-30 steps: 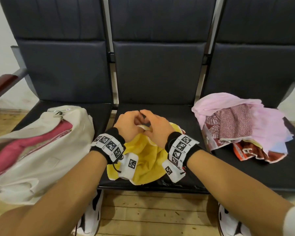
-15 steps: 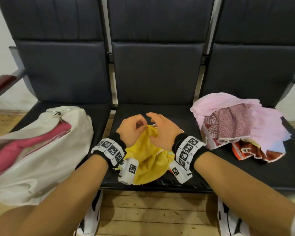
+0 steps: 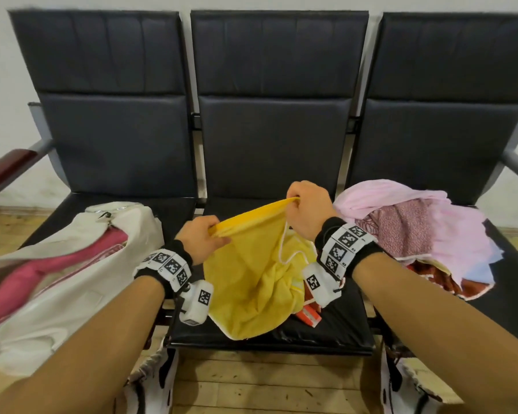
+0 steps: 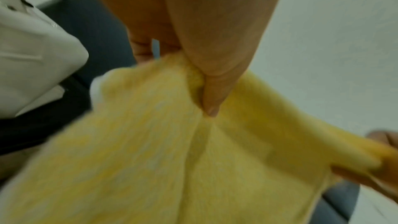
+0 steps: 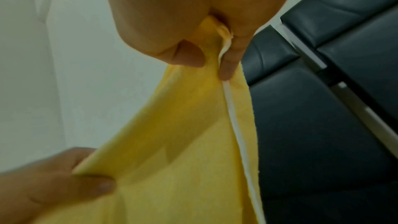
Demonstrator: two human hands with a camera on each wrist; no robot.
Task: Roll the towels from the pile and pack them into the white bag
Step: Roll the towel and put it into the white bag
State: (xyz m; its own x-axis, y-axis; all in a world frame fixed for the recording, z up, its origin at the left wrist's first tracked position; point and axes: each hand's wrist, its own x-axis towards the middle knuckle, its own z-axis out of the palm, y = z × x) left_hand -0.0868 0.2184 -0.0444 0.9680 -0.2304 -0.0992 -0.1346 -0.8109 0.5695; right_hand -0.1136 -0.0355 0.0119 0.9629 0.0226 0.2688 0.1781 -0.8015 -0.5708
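Stretching between pinching left hand and right hand, yellow towel is unrolled; pile beside the right hand is unpacked.

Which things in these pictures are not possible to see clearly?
- Head view: the white bag is cut by the left edge; its inside is mostly hidden.
- Head view: lower towels in the pile are covered.
- Left wrist view: the yellow towel is blurred.

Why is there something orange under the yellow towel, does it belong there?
An orange-and-white item pokes out from under the yellow towel on the middle seat. It looks odd because it isn't in the towel pile. What it is can't be told. Both hands pinch the towel's top edge.
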